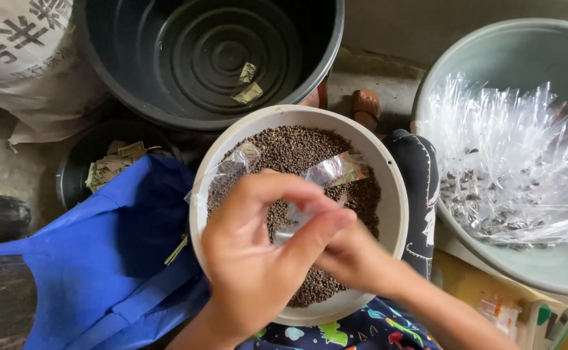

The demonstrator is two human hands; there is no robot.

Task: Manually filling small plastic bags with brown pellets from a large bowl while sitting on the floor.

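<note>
A white bowl [397, 214] of small dark brown granules [297, 146] rests on my lap. Both hands hover over it. My left hand [251, 259] and my right hand [355, 256] meet above the bowl's near half and together pinch a small clear plastic packet [326, 175], which angles up to the right. A second clear packet [232, 172] lies on the granules at the bowl's left rim.
A large dark tub [135, 71] with paper scraps stands behind the bowl. To the right, a pale green basin [536, 266] holds many clear wrappers. A blue cloth [102, 259] lies on the left, beside a small dark container of scraps [112, 165] and a white sack [24, 65].
</note>
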